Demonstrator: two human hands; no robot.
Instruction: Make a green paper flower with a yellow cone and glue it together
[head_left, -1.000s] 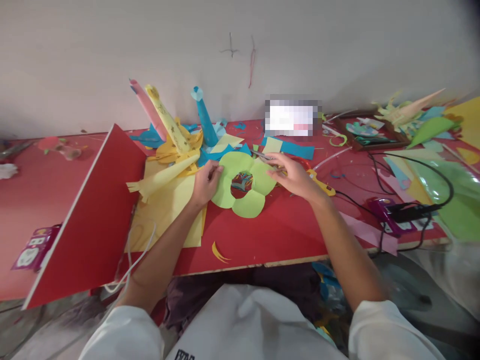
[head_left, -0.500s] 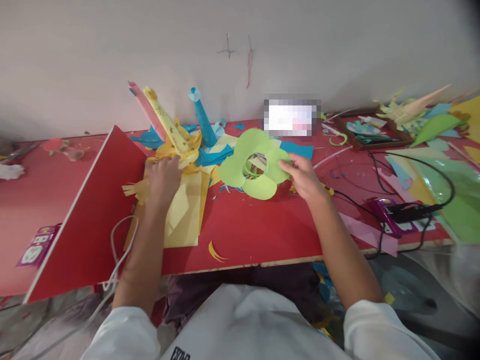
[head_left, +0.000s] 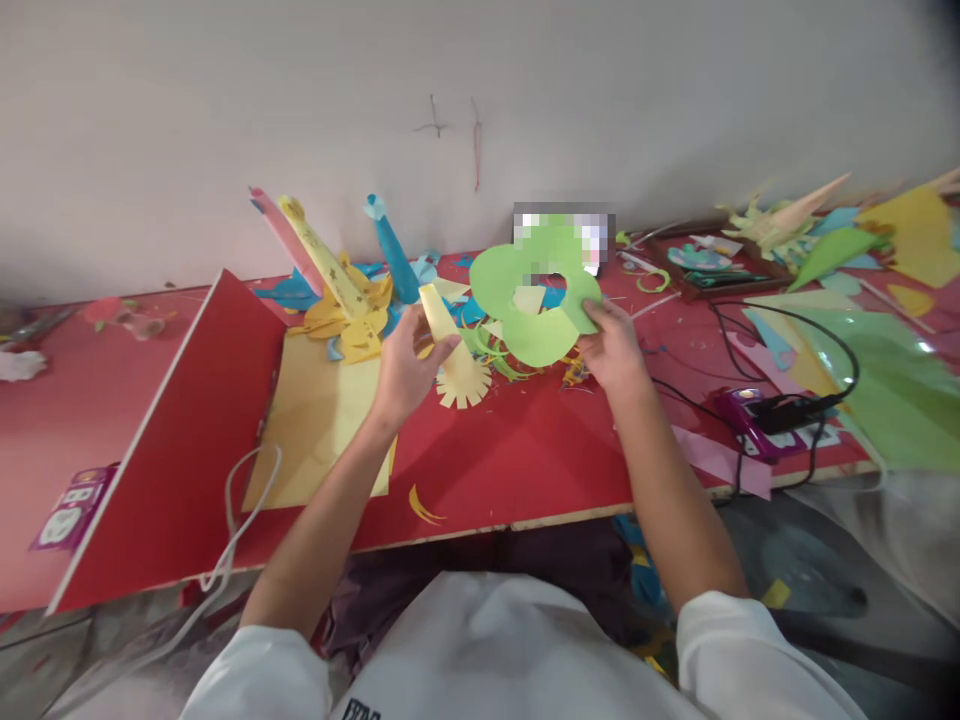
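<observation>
Between the thumb and fingers of my left hand [head_left: 409, 365] is a pale yellow paper cone [head_left: 444, 322]. Its wide end flares into a fringe of cut tabs and points down toward me. My right hand [head_left: 613, 345] pinches the lower right edge of a green paper flower [head_left: 491, 285] with rounded petals and a round hole in its middle. The flower is held up above the table, just right of the cone and apart from it. Green paper scraps [head_left: 510, 368] lie beneath the flower.
Yellow sheets [head_left: 300, 430] lie at left beside a red upright divider [head_left: 180, 430]. Behind them stand a star-patterned yellow cone [head_left: 322, 255], a blue cone [head_left: 391, 250] and a pink cone [head_left: 281, 235]. Black cables cross a purple box [head_left: 757, 425] at right. A wooden tray [head_left: 739, 285] sits behind.
My left hand has come from the back left to the middle, bringing the pale yellow fringed cone. My right hand has lifted the green flower slightly up and away.
</observation>
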